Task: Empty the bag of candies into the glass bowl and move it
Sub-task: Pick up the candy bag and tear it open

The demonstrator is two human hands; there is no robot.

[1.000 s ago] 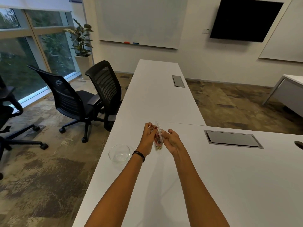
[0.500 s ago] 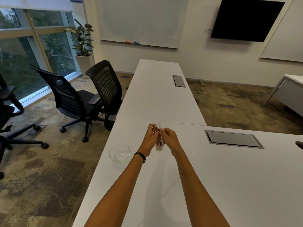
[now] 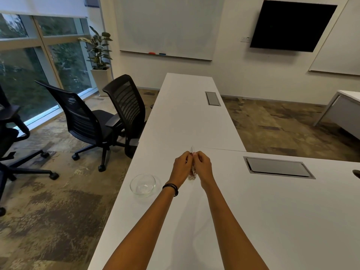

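A person's left hand (image 3: pixel 181 167) and right hand (image 3: pixel 203 167) meet above a white surface (image 3: pixel 272 221) in a meeting room, both closed on a small clear bag of candies (image 3: pixel 192 172) pinched between them at its top edge, where a sliver of plastic pokes up above the fingertips. The bag hangs between the two palms, lifted off the surface, and its contents are too small and too hidden to tell apart. A dark band (image 3: pixel 171 188) circles the left wrist. The glass bowl (image 3: pixel 142 184) stands on the surface to the left of the hands and slightly nearer, close to the surface's left edge, upright and with nothing visible inside it. To the right of the hands, a grey cable hatch (image 3: pixel 278 167) is set flush into the surface, and a second, smaller hatch (image 3: pixel 212 98) lies farther away on the long section that runs toward the far wall. Two black mesh office chairs (image 3: pixel 109 117) stand on the patterned carpet to the left of the surface, in front of tall windows, with a potted plant (image 3: pixel 99 53) in the far left corner. On the far wall hang a whiteboard (image 3: pixel 167 26) with markers on its ledge and a dark wall screen (image 3: pixel 292 26).
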